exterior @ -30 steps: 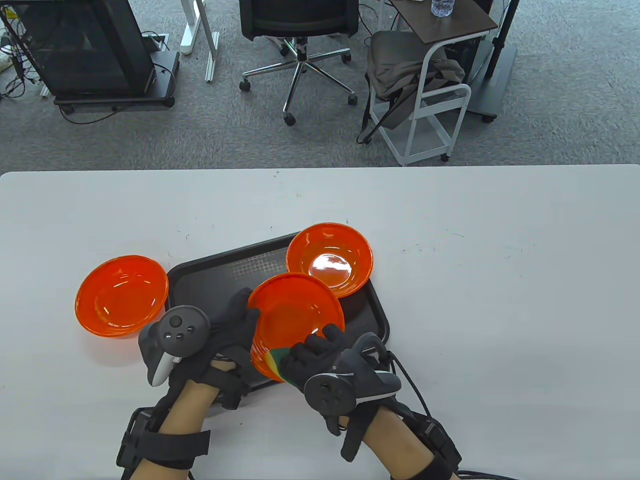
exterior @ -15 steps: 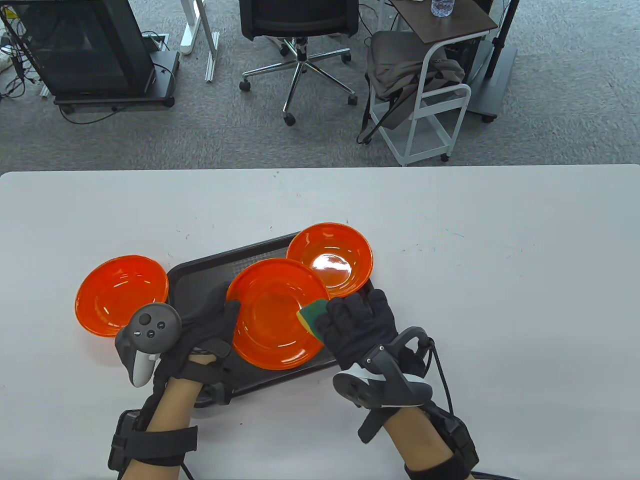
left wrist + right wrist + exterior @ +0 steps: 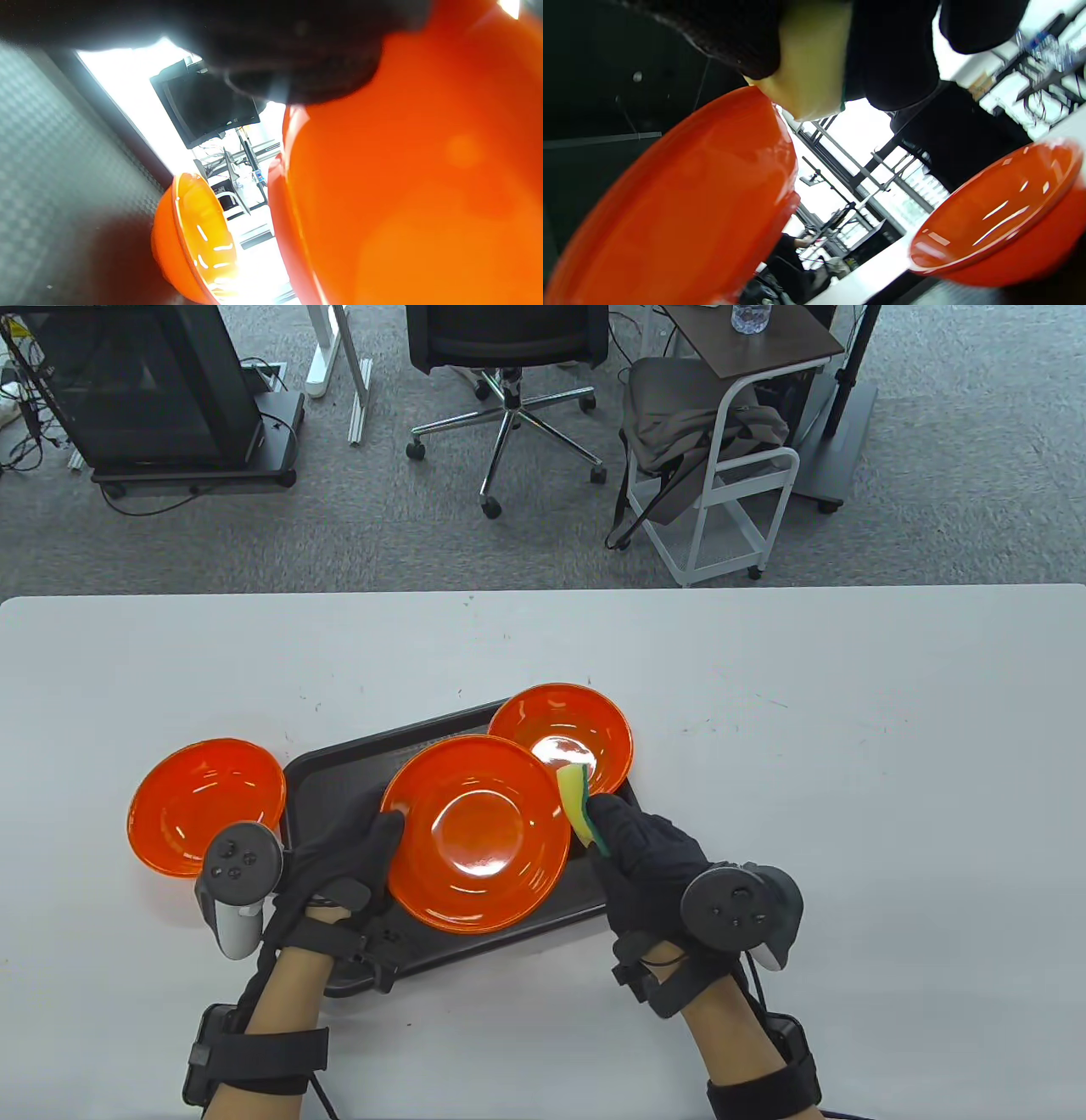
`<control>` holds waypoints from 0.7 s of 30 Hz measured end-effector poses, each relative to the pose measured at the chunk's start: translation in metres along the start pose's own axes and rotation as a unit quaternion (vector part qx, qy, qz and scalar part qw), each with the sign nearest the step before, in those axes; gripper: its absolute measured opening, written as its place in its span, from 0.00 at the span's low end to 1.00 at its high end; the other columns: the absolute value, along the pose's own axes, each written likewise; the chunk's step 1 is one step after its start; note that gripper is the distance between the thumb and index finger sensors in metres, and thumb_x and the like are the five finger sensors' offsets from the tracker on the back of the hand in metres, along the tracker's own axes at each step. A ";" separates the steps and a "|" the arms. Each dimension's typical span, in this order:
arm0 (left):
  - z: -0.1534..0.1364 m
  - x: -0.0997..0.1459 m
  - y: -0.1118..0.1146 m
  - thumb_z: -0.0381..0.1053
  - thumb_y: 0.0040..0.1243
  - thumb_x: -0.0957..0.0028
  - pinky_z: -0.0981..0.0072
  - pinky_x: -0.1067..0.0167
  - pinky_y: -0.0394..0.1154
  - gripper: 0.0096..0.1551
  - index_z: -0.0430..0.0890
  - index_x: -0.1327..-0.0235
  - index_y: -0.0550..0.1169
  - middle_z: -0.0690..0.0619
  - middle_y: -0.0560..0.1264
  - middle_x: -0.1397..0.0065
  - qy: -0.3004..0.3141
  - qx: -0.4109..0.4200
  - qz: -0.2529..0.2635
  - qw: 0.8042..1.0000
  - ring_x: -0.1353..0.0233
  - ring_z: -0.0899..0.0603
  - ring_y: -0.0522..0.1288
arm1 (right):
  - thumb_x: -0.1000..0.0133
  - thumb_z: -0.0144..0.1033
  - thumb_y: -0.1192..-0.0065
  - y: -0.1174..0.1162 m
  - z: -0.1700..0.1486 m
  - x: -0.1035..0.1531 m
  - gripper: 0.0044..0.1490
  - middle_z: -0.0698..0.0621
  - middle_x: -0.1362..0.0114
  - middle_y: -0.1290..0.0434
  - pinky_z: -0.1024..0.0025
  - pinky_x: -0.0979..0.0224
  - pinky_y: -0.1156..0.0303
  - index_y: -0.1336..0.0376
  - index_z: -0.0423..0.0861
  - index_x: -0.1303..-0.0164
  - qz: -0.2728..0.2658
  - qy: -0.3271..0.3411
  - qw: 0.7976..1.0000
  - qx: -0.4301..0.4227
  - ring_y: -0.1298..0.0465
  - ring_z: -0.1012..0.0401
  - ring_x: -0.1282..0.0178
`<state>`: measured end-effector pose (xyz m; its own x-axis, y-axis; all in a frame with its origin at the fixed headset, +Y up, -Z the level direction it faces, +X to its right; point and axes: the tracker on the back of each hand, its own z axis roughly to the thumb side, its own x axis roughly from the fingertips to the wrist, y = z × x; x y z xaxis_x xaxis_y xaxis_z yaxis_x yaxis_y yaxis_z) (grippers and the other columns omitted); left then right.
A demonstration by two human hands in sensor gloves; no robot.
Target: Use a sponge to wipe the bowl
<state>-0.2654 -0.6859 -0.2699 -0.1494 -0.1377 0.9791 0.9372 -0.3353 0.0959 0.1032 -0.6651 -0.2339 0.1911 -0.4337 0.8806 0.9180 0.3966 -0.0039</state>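
Observation:
My left hand (image 3: pixel 352 857) grips the left rim of an orange bowl (image 3: pixel 475 831) and holds it over the black tray (image 3: pixel 339 780). The bowl fills the right of the left wrist view (image 3: pixel 403 190) and the lower left of the right wrist view (image 3: pixel 683 203). My right hand (image 3: pixel 632 840) holds a yellow and green sponge (image 3: pixel 579 802) at the bowl's right rim. The sponge shows at the top of the right wrist view (image 3: pixel 810 63), between my fingers (image 3: pixel 734 38).
A second orange bowl (image 3: pixel 577 738) sits at the tray's far right corner, just behind the held bowl. A third orange bowl (image 3: pixel 204 806) stands on the white table (image 3: pixel 848 772) left of the tray. Chairs and carts stand beyond the far edge.
The held bowl has tipped from tilted toward me to facing up and moved slightly away. My right hand with the sponge has swept from the bowl's near edge round to its right rim.

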 end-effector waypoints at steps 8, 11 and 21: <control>0.001 0.001 0.002 0.60 0.59 0.42 0.70 0.89 0.83 0.32 0.41 0.33 0.74 0.55 0.84 0.76 -0.031 -0.011 -0.013 0.999 0.89 0.59 0.80 | 0.40 0.38 0.37 -0.006 -0.006 -0.001 0.31 0.36 0.28 0.28 0.32 0.34 0.35 0.43 0.42 0.29 0.016 0.038 0.994 -0.103 0.24 0.41 0.36; 0.004 0.001 0.001 0.60 0.60 0.42 0.70 0.89 0.83 0.33 0.41 0.33 0.73 0.56 0.84 0.77 -0.039 -0.028 -0.020 0.999 0.90 0.59 0.80 | 0.40 0.38 0.37 -0.008 -0.006 -0.001 0.31 0.36 0.28 0.28 0.32 0.34 0.35 0.43 0.43 0.29 0.020 0.040 0.993 -0.111 0.23 0.41 0.36; 0.006 -0.002 0.016 0.61 0.60 0.42 0.70 0.90 0.83 0.34 0.40 0.32 0.72 0.57 0.84 0.78 -0.041 0.002 -0.102 0.994 0.91 0.59 0.79 | 0.39 0.38 0.38 -0.012 -0.015 0.001 0.31 0.37 0.26 0.30 0.32 0.34 0.35 0.44 0.44 0.28 0.003 0.018 0.990 -0.137 0.24 0.41 0.36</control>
<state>-0.2479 -0.6853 -0.2696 -0.3100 0.0094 0.9507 0.8913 -0.3451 0.2940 0.0971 -0.6824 -0.2405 0.2049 -0.4615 0.8631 0.9756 0.1670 -0.1424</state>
